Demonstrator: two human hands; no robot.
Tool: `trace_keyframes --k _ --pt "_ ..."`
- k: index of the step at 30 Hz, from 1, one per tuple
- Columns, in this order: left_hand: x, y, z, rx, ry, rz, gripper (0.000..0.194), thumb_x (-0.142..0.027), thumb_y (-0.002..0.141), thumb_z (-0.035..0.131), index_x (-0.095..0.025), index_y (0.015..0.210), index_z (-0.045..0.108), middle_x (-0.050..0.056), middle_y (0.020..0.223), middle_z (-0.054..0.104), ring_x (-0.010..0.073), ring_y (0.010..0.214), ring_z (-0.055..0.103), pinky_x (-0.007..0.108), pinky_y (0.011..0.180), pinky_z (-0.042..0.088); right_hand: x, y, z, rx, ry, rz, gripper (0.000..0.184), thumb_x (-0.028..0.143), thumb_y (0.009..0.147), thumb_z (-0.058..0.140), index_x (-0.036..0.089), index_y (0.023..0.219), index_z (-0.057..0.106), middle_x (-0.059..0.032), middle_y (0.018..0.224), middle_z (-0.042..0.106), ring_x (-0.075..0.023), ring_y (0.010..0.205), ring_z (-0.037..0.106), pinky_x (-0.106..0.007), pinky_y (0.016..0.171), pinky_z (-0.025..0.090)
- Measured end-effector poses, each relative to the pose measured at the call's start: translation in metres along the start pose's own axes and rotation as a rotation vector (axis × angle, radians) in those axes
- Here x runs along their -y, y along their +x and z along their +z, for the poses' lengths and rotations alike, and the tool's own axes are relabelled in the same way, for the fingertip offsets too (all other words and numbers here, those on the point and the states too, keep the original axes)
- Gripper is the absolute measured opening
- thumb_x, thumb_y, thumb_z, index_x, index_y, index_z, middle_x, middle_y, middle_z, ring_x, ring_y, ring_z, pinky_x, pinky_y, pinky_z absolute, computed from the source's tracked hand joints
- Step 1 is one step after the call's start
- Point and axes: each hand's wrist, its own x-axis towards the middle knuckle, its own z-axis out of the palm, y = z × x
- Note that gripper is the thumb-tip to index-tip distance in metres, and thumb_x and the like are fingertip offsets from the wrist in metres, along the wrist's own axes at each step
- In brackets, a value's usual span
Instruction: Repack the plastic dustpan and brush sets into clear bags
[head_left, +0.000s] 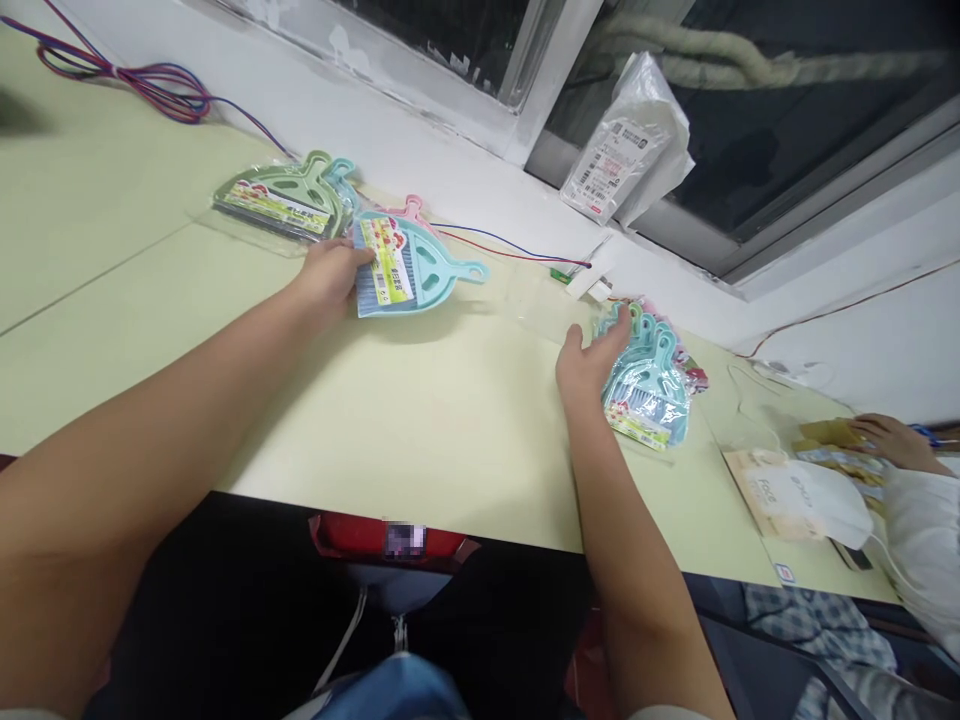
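Observation:
My left hand (330,278) grips the brush end of a blue mini dustpan-and-brush set (409,265) that lies on the pale green table (420,420), a pink set partly under it. My right hand (592,358) rests with fingers spread on a pile of several blue and pink dustpan sets in clear wrap (649,385). A flat clear plastic bag (544,305) lies between the two hands, just beyond my right thumb.
A packed stack of green and blue sets (289,200) lies at the far left. Red and blue wires (150,90) run along the white sill. A labelled plastic bag (626,150) leans on the window. Another person's hand (892,440) works at the right over cardboard and white bags (806,500).

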Motion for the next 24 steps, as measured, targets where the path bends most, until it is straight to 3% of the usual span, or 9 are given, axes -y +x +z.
trace_keyframes --k 2,4,7,9,11,13,17,21,24 --pt "0.002 -0.009 0.005 0.095 0.047 -0.057 0.025 -0.016 0.069 0.079 -0.018 0.09 0.064 0.012 0.097 0.075 0.0357 0.101 0.074 0.057 0.089 0.061 0.024 -0.014 -0.001 0.007 -0.013 -0.135 0.068 0.042 0.092 0.061 0.027 0.154 0.037 -0.0144 0.157 0.038 -0.0291 0.146 0.038 -0.051 0.111 0.046" --pt "0.005 -0.019 0.01 0.205 0.12 -0.117 0.024 -0.019 0.069 0.081 -0.018 0.087 0.067 0.012 0.091 0.075 0.0366 0.096 0.075 0.056 0.087 0.061 0.042 -0.027 0.002 0.137 0.008 -0.209 0.061 0.045 0.093 0.061 0.026 0.149 0.047 -0.0131 0.154 0.046 -0.0292 0.143 0.043 -0.049 0.111 0.044" --pt "0.01 -0.032 0.016 0.302 0.229 -0.183 0.021 -0.026 0.07 0.084 -0.018 0.085 0.071 0.013 0.087 0.076 0.0363 0.089 0.075 0.052 0.083 0.06 0.049 -0.037 0.01 0.387 0.027 -0.146 0.048 0.051 0.093 0.062 0.026 0.134 0.062 -0.0109 0.127 0.067 -0.0259 0.109 0.063 -0.041 0.097 0.051" --pt "0.014 -0.035 0.017 0.32 0.285 -0.208 0.02 -0.028 0.07 0.084 -0.019 0.084 0.073 0.012 0.086 0.076 0.0337 0.083 0.075 0.047 0.078 0.06 0.043 -0.038 0.014 0.562 -0.026 -0.085 0.04 0.055 0.094 0.06 0.024 0.117 0.072 -0.0068 0.102 0.073 -0.0229 0.088 0.064 -0.037 0.085 0.051" --pt "0.019 -0.033 0.017 0.318 0.337 -0.21 0.018 -0.029 0.071 0.082 -0.02 0.083 0.073 0.011 0.085 0.076 0.0301 0.077 0.073 0.043 0.073 0.058 0.038 -0.038 0.017 0.712 -0.116 -0.078 0.038 0.056 0.095 0.057 0.024 0.102 0.075 -0.0041 0.091 0.073 -0.0217 0.083 0.063 -0.035 0.08 0.048" --pt "0.024 -0.03 0.016 0.305 0.425 -0.147 0.014 -0.03 0.074 0.078 -0.021 0.083 0.074 0.008 0.082 0.075 0.0268 0.073 0.069 0.04 0.07 0.055 0.036 -0.039 0.019 0.778 -0.183 -0.096 0.04 0.056 0.097 0.053 0.023 0.096 0.075 -0.0028 0.091 0.073 -0.0206 0.084 0.061 -0.033 0.078 0.044" --pt "0.03 -0.027 0.016 0.285 0.699 0.141 0.013 -0.033 0.08 0.071 -0.021 0.076 0.074 0.004 0.075 0.069 0.024 0.075 0.065 0.035 0.076 0.051 0.041 -0.043 0.022 0.804 -0.236 -0.099 0.048 0.06 0.098 0.046 0.021 0.087 0.071 -0.0008 0.078 0.066 -0.018 0.075 0.054 -0.03 0.071 0.039" --pt "0.026 -0.035 0.017 0.331 0.816 0.258 0.03 -0.05 0.085 0.067 -0.022 0.092 0.075 0.006 0.092 0.073 0.0279 0.088 0.067 0.036 0.085 0.049 0.04 -0.043 0.023 0.837 -0.228 -0.084 0.05 0.062 0.097 0.046 0.02 0.082 0.067 0.0011 0.071 0.057 -0.0167 0.071 0.049 -0.029 0.067 0.036" --pt "0.024 -0.042 0.018 0.322 0.908 0.3 0.063 -0.056 0.068 0.084 -0.022 0.119 0.069 0.01 0.113 0.072 0.0337 0.105 0.067 0.039 0.094 0.048 0.038 -0.042 0.023 0.855 -0.214 -0.063 0.05 0.063 0.097 0.046 0.02 0.078 0.064 0.002 0.069 0.052 -0.0161 0.07 0.047 -0.029 0.066 0.035"
